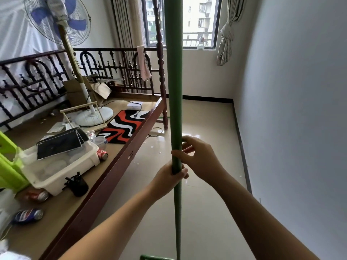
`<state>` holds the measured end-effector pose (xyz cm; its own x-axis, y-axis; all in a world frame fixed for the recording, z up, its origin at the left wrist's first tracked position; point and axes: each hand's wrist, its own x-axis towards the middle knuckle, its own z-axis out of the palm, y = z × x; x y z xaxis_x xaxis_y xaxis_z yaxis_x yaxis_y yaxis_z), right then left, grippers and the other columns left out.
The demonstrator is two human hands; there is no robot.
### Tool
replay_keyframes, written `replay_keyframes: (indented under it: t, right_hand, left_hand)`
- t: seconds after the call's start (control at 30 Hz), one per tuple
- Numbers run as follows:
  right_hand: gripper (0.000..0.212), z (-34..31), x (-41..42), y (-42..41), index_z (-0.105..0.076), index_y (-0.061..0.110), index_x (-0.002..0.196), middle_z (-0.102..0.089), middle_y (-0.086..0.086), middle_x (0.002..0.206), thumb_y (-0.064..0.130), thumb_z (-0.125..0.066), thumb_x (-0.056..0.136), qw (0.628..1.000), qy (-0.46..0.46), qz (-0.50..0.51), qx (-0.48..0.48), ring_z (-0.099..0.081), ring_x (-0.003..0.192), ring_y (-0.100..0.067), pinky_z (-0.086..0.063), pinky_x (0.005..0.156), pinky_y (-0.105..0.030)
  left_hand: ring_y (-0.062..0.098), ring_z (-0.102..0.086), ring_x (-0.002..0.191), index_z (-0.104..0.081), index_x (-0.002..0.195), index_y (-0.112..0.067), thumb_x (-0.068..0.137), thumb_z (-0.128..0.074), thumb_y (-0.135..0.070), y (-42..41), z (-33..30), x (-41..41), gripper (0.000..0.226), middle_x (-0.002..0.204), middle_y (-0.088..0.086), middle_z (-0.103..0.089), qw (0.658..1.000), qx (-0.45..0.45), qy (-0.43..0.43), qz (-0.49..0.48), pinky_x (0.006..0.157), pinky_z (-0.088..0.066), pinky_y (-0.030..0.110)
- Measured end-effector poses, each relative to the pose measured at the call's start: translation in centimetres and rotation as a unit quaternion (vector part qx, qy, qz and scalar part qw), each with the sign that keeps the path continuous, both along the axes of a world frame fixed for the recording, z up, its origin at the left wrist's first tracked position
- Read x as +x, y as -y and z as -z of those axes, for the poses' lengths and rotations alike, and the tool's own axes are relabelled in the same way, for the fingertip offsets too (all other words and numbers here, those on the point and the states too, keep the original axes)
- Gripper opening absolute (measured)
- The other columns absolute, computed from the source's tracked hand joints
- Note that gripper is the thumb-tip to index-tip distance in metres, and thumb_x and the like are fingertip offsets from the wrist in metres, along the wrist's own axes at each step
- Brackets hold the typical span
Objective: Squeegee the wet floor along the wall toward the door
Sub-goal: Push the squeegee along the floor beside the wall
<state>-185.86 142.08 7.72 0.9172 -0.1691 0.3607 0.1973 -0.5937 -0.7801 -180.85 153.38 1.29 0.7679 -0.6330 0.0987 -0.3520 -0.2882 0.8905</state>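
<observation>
The left hand (pixel 173 174) was wrapped fully round the green pole (pixel 175 91), fingers closed on it. The right hand (pixel 197 156) sat just above, thumb hooked on the pole but fingers spread loose, only half gripping. The pole stood nearly upright between the two forearms. Its head (pixel 155 257) showed only as a green bar at the bottom edge, low by the person's feet, and whether the blade touched the floor (pixel 206 128) could not be told.

The tiles shone with reflected window light, which suggested water on them, and white scraps lay scattered along the strip between the bed (pixel 116 166) and the wall (pixel 300 109). No door was in view. Judged from the upright pole and the loose upper grip, the stroke along the wall had hardly begun, and nearly all of that strip was left to do.

Counted: one pole, two hands, one window (pixel 199 21) at the far end. On the bed's bare board stood one fan (pixel 56 21), one white tub (pixel 62 171), one patterned mat (pixel 124 126), and three drink cans: a red one (pixel 102 154) by the tub, another (pixel 37 196) under its corner, and a blue one (pixel 28 215).
</observation>
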Motion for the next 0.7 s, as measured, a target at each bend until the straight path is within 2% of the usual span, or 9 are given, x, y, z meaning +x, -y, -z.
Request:
replay_keyframes:
  t: [0.07, 0.13, 0.17, 0.23, 0.33, 0.37, 0.5, 0.6, 0.7]
  right_hand:
    - [0.036, 0.7, -0.7, 0.7, -0.057, 0.025, 0.115, -0.064, 0.006, 0.099, 0.027, -0.065, 0.079, 1.0, -0.007, -0.013, 0.026, -0.062, 0.085, -0.003, -0.056, 0.076, -0.02]
    - [0.047, 1.9, -2.1, 1.8, -0.049, 0.029, 0.124, -0.06, 0.011, 0.106, 0.03, -0.064, 0.079, 0.999, -0.028, -0.011, 0.028, -0.06, 0.093, -0.002, -0.05, 0.076, -0.008]
    - [0.053, 2.7, -3.0, 2.5, -0.045, 0.03, 0.127, -0.058, 0.012, 0.11, 0.032, -0.064, 0.078, 0.999, -0.04, -0.002, 0.03, -0.059, 0.097, -0.001, -0.046, 0.074, -0.005]
    - [0.058, 4.7, -5.6, 4.0, -0.04, 0.033, 0.13, -0.056, 0.012, 0.115, 0.037, -0.062, 0.076, 0.996, -0.061, 0.026, 0.055, -0.057, 0.103, -0.003, -0.043, 0.077, -0.005]
    - [0.062, 9.1, -10.7, 5.1, -0.038, 0.036, 0.13, -0.056, 0.01, 0.12, 0.043, -0.06, 0.073, 0.986, -0.1, 0.061, 0.116, -0.055, 0.108, 0.001, -0.046, 0.075, -0.005]
    - [0.063, 10.7, -12.6, 5.2, -0.038, 0.038, 0.131, -0.055, 0.011, 0.122, 0.044, -0.061, 0.072, 0.982, -0.119, 0.07, 0.131, -0.054, 0.11, 0.003, -0.046, 0.076, -0.005]
    - [0.062, 16.6, -19.7, 4.8, -0.036, 0.049, 0.127, -0.053, 0.017, 0.125, 0.048, -0.062, 0.071, 0.957, -0.193, 0.118, 0.18, -0.048, 0.112, 0.012, -0.048, 0.078, -0.01]
    - [0.058, 19.1, -23.3, 5.0, -0.038, 0.054, 0.12, -0.054, 0.018, 0.124, 0.037, -0.066, 0.073, 0.938, -0.208, 0.168, 0.221, -0.049, 0.109, 0.015, -0.045, 0.081, -0.016]
    - [0.058, 20.0, -24.8, 6.4, -0.042, 0.056, 0.117, -0.059, 0.024, 0.12, 0.023, -0.069, 0.077, 0.922, -0.202, 0.216, 0.251, -0.05, 0.109, 0.014, -0.045, 0.083, -0.02]
  left_hand:
    - [0.016, -0.063, 0.089, -0.052, 0.109, -0.009, 0.09, -0.051, -0.021, 0.0, 0.5, -0.5, 0.022, 0.091, 0.008, -0.064, 1.0, -0.022, 0.001, -0.022, 0.073, -0.05, 0.007]
    - [0.024, -0.062, 0.098, -0.048, 0.113, -0.01, 0.089, -0.054, -0.022, -0.3, 1.3, -1.1, 0.028, 0.102, 0.012, -0.062, 0.998, -0.037, 0.007, -0.053, 0.078, -0.053, 0.016]
    - [0.023, -0.06, 0.104, -0.047, 0.115, -0.011, 0.088, -0.056, -0.021, -0.7, 1.7, -1.6, 0.031, 0.106, 0.009, -0.06, 0.997, -0.049, 0.009, -0.064, 0.082, -0.053, 0.02]
    - [0.014, -0.055, 0.114, -0.043, 0.121, -0.017, 0.085, -0.058, -0.029, -1.9, 2.8, -3.0, 0.04, 0.116, -0.003, -0.054, 0.994, -0.077, 0.016, -0.08, 0.093, -0.051, 0.025]
    - [-0.004, -0.049, 0.115, -0.038, 0.121, -0.038, 0.075, -0.05, -0.063, -3.9, 5.2, -6.3, 0.054, 0.122, -0.017, -0.048, 0.992, -0.076, 0.031, -0.099, 0.092, -0.044, 0.009]
    - [-0.006, -0.049, 0.114, -0.037, 0.119, -0.042, 0.073, -0.048, -0.068, -4.4, 6.2, -7.5, 0.054, 0.122, -0.018, -0.048, 0.993, -0.065, 0.018, -0.099, 0.091, -0.043, 0.006]
    - [-0.006, -0.054, 0.109, -0.043, 0.111, -0.052, 0.08, -0.055, -0.049, -5.9, 10.3, -12.3, 0.033, 0.114, -0.016, -0.059, 0.995, -0.022, -0.062, -0.073, 0.085, -0.047, 0.008]
    - [-0.004, -0.06, 0.098, -0.047, 0.099, -0.064, 0.069, -0.054, -0.045, -5.7, 12.5, -14.7, 0.037, 0.103, -0.025, -0.063, 0.992, -0.002, -0.095, -0.081, 0.078, -0.046, 0.004]
    - [-0.002, -0.062, 0.093, -0.05, 0.095, -0.064, 0.071, -0.055, -0.025, -3.9, 13.9, -15.8, 0.045, 0.1, -0.031, -0.062, 0.99, 0.009, -0.113, -0.086, 0.073, -0.046, 0.003]
